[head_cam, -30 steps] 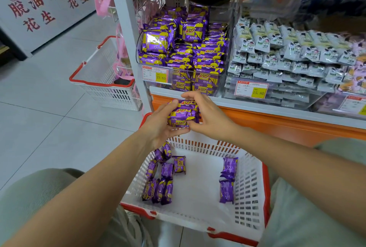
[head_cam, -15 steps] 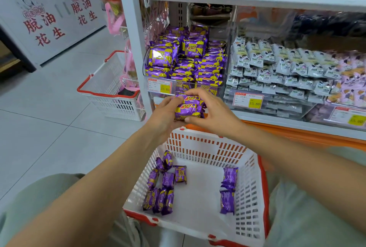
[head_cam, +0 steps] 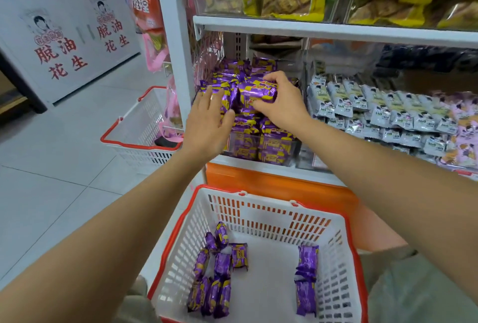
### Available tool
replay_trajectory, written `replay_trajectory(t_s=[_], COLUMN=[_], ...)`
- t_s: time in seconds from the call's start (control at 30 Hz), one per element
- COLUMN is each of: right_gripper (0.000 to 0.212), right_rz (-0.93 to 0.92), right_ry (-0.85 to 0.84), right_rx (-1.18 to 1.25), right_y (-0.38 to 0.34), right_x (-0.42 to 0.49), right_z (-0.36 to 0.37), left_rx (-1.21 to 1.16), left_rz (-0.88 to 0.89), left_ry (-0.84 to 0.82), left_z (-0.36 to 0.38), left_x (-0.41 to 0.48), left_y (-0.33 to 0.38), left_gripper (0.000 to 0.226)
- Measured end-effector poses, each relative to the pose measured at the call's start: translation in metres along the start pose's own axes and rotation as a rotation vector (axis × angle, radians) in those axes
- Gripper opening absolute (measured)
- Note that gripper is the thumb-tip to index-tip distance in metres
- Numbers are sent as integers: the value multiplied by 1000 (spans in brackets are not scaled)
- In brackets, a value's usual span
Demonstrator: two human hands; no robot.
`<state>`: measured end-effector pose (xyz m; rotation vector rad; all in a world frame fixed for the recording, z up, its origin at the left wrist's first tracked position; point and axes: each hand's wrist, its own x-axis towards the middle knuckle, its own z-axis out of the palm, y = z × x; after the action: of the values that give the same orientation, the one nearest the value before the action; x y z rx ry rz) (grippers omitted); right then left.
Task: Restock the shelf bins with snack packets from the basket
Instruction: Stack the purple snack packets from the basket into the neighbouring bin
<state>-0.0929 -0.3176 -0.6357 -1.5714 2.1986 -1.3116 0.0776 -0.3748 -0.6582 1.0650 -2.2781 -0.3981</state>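
Purple foil snack packets (head_cam: 222, 265) in red-rimmed white plastic basket (head_cam: 269, 201), below and before clear plastic shelf bin (head_cam: 258, 146).

Bright, even shop light all round, soft and diffuse, with hardly a shadow on the pale floor tiles (head_cam: 51, 193). Milky glare hazes the clear bin front (head_cam: 341, 64) at the right, and the shelf depth behind it goes dim. The purple foil packets (head_cam: 248, 128) glint. The left hand (head_cam: 207, 120) smears slightly with motion blur. Wide-angle distortion bows the white shelf upright (head_cam: 173, 51), and the forearms (head_cam: 103, 245) swell toward the bottom corners.
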Motion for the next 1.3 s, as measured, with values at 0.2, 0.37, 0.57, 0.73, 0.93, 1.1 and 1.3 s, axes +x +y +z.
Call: replay_trajectory(t_s=[0.2,0.37,0.57,0.73,0.93,1.1,1.3], right_gripper=[59,82,91,93,98,95,88], right_rz=[89,147,178,187,197,181,172], right_ry=[-111,-30,-58,-24,-11,-3,25], right_rx=[-104,-73,-79,-134,-130,-83,-69], right_y=[10,14,18,19,15,5,0], right_x=[26,28,34,35,29,21,10], right_z=[15,30,44,44,35,28,28], left_rx=[287,284,277,294,324,317,326], left_rz=[99,131,139,142,123,135,160], left_ry=[-119,-92,-74,-92,-122,-77,-76], left_z=[22,35,39,33,24,12,8], left_x=[14,13,13,9,3,-9,-27], left_y=[-22,-32,-35,-33,-26,-14,-14], left_gripper=[70,80,76,79,84,77,75])
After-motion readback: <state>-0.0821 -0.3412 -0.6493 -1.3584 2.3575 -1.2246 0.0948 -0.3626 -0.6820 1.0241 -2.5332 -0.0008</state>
